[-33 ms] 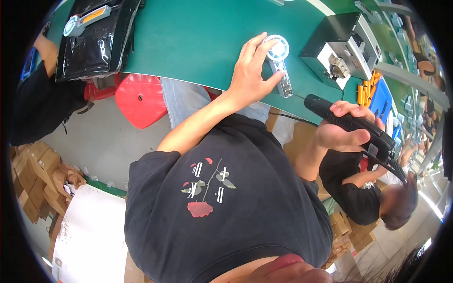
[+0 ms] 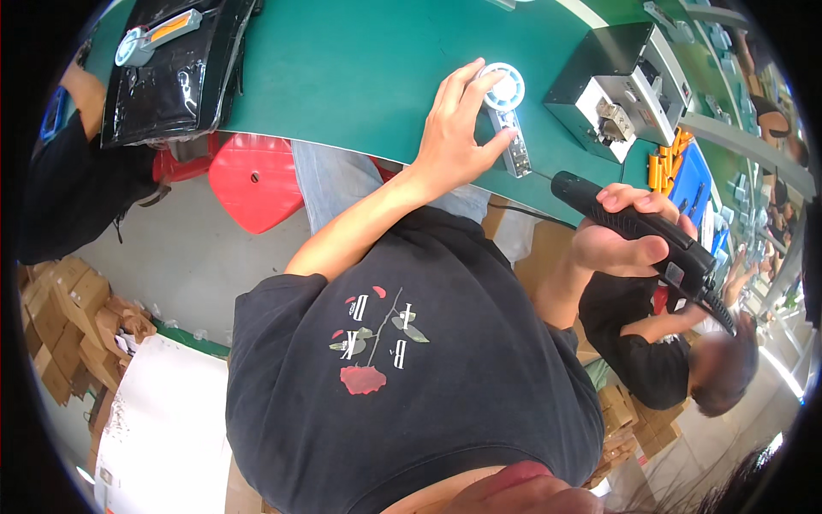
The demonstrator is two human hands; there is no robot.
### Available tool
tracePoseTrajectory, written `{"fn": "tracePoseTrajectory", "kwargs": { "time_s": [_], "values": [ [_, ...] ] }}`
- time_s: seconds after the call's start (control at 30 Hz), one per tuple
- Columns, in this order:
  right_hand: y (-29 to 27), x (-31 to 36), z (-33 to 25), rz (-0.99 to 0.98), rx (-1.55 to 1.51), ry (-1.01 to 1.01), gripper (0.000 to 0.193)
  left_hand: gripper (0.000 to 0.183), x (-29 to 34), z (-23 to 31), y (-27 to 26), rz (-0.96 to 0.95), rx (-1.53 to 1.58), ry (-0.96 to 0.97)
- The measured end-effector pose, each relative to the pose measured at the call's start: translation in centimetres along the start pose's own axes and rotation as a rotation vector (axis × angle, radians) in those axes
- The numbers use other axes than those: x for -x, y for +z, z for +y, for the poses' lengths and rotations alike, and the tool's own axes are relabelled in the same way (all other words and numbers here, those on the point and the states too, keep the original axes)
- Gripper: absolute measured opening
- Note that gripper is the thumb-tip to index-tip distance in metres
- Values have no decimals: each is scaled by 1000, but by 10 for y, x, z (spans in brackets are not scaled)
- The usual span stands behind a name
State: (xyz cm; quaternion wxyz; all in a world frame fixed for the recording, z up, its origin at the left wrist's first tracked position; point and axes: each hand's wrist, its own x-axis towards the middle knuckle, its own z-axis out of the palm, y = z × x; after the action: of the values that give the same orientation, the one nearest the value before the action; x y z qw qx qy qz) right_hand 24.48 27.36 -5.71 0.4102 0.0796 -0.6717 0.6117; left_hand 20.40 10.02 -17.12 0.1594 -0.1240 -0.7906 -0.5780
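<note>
A small handheld fan (image 2: 517, 154) with a round white and light-blue head lies on the green table, its narrow grey handle showing inner parts. My left hand (image 2: 451, 128) grips it, with fingers on the round head and the thumb against the handle's side. In my right hand (image 2: 623, 240) is a black corded electric screwdriver (image 2: 582, 193), held tilted with fingers wrapped round its body. Its thin bit points at the handle's near end; whether the tip touches cannot be made out.
A black and silver box-shaped machine (image 2: 591, 73) stands right of the fan. Beyond it are orange cylinders (image 2: 662, 169) and a blue tray (image 2: 692, 182). At far left, another fan (image 2: 171, 31) rests on a shiny black bag (image 2: 163, 98). People sit on both sides; a red stool (image 2: 255, 184) stands left.
</note>
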Motion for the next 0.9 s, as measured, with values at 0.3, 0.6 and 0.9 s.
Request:
{"fn": "tracePoseTrajectory", "kwargs": {
  "time_s": [0.3,0.6,0.9],
  "values": [
    [-1,2,-2,-44,-9,-38,66,77,-1,-1,0,-7,-12,7],
    [-14,-114,7,216,208,-190,44,76,-2,0,1,-3,7,6],
    [-2,-124,30,52,84,-106,29,75,-1,3,-1,4,20,-24]
  ]
}}
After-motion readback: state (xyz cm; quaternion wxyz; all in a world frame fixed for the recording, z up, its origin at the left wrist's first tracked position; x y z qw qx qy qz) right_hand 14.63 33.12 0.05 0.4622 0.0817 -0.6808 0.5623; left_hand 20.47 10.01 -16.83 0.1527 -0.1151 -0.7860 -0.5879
